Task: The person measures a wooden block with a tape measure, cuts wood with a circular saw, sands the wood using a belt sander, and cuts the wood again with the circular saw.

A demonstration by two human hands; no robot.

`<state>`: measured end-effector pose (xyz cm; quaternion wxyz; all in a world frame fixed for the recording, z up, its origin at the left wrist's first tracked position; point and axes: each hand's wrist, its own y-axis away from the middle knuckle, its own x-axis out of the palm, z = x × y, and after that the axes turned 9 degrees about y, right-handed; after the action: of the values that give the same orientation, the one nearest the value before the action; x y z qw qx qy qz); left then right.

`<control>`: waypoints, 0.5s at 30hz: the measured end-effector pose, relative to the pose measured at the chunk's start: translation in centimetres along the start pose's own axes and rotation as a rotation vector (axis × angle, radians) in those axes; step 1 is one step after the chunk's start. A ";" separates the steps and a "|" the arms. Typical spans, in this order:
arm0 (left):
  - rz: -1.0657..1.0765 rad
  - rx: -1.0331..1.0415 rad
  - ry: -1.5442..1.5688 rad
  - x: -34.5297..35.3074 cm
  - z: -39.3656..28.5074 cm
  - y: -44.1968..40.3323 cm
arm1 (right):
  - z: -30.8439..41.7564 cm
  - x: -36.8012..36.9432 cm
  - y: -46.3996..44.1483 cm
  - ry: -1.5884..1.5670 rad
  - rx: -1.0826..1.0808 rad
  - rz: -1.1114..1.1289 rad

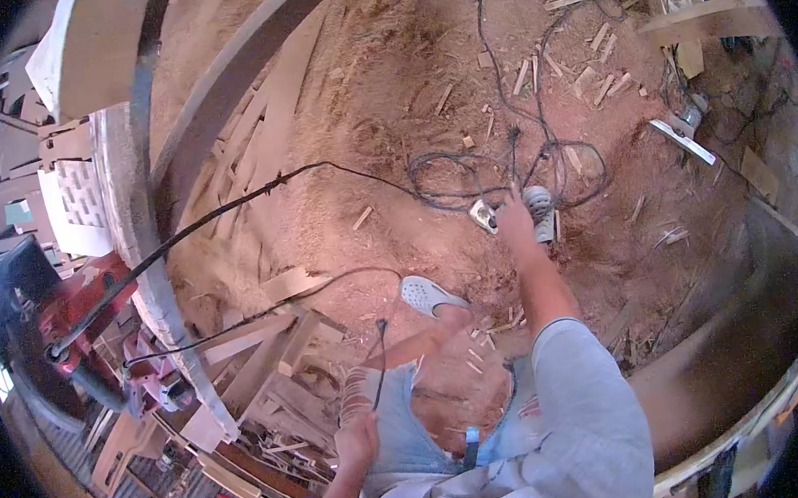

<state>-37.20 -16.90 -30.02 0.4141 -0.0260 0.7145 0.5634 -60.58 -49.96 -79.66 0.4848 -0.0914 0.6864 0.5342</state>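
My left hand is closed round a thin black power cord, whose plug sticks up above the fist, over my left thigh. My right hand reaches down to the ground between a white socket block and my right shoe. Its fingers are drawn together at the socket's right edge; what they grip is too small to make out. Loops of black cable lie round the socket. A loose plug lies just beyond my right hand.
A red power tool is at the left, with a black cord stretching across to the loops. Wood offcuts and sawdust cover the ground. A long curved board slants at upper left. A tool with a white plate lies at right.
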 end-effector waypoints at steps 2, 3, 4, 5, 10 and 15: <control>-0.012 0.031 0.068 -0.3 -0.2 0.5 | 1.5 -0.8 2.3 -0.358 0.148 -0.063; -0.025 0.057 0.110 -0.4 -0.6 0.5 | 1.7 -1.4 3.2 -0.507 0.124 -0.143; -0.055 0.093 0.129 -0.6 -1.0 0.7 | 1.5 -2.9 4.4 -0.652 0.099 -0.222; -0.084 0.133 0.151 -0.7 -1.5 0.9 | 0.8 -4.7 5.5 -0.792 0.075 -0.300; -0.008 0.098 0.341 -4.0 -7.7 2.5 | -5.0 -25.2 16.7 -1.307 -0.069 -0.103; 0.060 0.372 1.087 -5.5 -15.6 -0.2 | -9.4 -45.7 30.7 -1.278 -0.289 -0.192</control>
<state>-42.26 -32.29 -26.43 -0.0311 -0.2183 0.9122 0.3453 -62.15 -62.96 -25.35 0.8250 0.1189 0.1740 0.5244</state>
